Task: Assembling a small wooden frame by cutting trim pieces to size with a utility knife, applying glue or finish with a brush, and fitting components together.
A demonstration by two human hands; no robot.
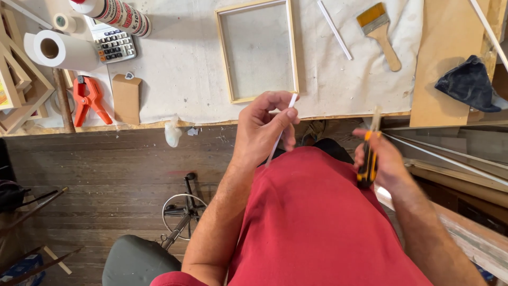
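My left hand (pixel 263 128) pinches a thin white strip (pixel 281 128) between thumb and fingers, just off the near edge of the workbench. My right hand (pixel 382 161) grips a black and orange utility knife (pixel 369 159), blade end pointing up, a little to the right of the strip. Both hands hover over my red shirt, below a light wooden frame (pixel 257 51) lying flat on the cloth-covered bench.
On the bench lie a paintbrush (pixel 380 33), a second white strip (pixel 334 29), an orange clamp (pixel 89 99), a calculator (pixel 114 45), a paper roll (pixel 61 50), a glue tube (pixel 116 15) and a dark cloth (pixel 466 83). A stool (pixel 138 260) stands on the wooden floor.
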